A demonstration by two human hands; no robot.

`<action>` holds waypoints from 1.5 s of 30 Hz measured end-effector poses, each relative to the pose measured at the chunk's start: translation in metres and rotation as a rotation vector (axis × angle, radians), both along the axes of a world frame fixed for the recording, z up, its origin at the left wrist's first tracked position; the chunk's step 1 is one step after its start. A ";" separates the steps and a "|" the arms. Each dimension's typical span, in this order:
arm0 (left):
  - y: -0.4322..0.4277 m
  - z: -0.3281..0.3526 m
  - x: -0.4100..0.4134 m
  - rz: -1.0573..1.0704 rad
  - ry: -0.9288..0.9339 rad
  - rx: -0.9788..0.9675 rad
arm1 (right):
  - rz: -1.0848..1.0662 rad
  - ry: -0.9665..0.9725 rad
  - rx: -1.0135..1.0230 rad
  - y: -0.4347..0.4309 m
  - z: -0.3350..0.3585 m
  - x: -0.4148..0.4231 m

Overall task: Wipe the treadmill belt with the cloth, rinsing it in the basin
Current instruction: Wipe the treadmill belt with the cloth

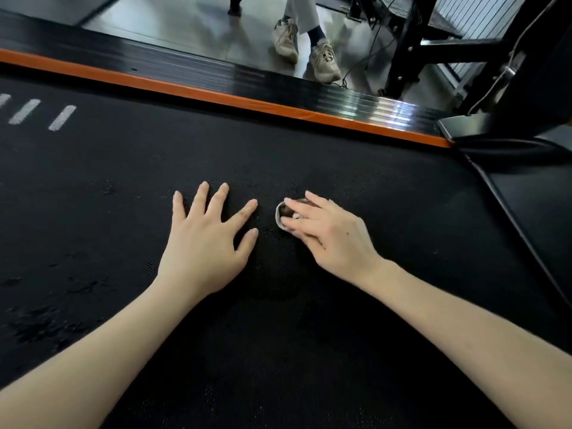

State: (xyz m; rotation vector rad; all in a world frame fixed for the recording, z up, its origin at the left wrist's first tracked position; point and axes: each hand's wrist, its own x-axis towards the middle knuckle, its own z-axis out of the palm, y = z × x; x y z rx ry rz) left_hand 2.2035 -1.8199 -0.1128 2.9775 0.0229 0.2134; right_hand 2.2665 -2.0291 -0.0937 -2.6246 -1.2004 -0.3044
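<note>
Two bare forearms reach in from the bottom edge over the treadmill belt, a black, finely textured surface that fills most of the view. One cloth is in sight: a small pale wad with a darker, brownish middle. It is bunched up on the belt near its centre and mostly covered, so only its left rim shows. The right hand lies over it, palm down and wrist angled to the left. Its fingers are bent round the wad and press it to the belt, with the forefinger stretched along the far side. The left hand rests flat on the belt just beside the cloth without touching it. It is palm down, all five fingers straight and fanned out, and it holds nothing.

Dark wet patches speckle the belt at the lower left. Three short white dashes are printed on the belt at the far left, side by side and slanted. Beyond the belt runs one orange strip, and behind it a glossy black ribbed side rail. At the right a black upright of the machine rises from the deck. On the grey floor past the rail stand two pale trainers of another person, with light trouser legs above them. Thin cables trail on the floor nearby.
</note>
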 end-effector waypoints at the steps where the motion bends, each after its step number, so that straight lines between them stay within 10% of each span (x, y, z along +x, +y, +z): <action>1: 0.000 0.000 0.000 0.001 0.000 0.001 | 0.009 0.024 0.000 -0.001 0.001 0.010; 7: 0.000 -0.001 0.000 -0.008 -0.029 0.002 | -0.448 0.080 0.002 0.015 0.003 0.094; 14: -0.002 -0.002 -0.001 -0.005 -0.047 0.002 | -0.153 0.018 0.071 0.021 0.000 0.042; 23: -0.002 -0.003 -0.002 -0.001 -0.079 -0.004 | -0.713 0.083 -0.016 0.046 0.009 0.163; 29: -0.002 -0.004 -0.001 -0.004 -0.076 0.003 | -0.272 -0.004 -0.044 0.056 0.005 0.098; 37: 0.000 -0.007 0.002 0.000 -0.107 0.013 | -0.545 -0.011 0.074 0.066 0.007 0.155; 45: 0.001 -0.001 0.000 0.000 -0.018 0.004 | -0.211 -0.003 0.093 0.042 0.004 0.021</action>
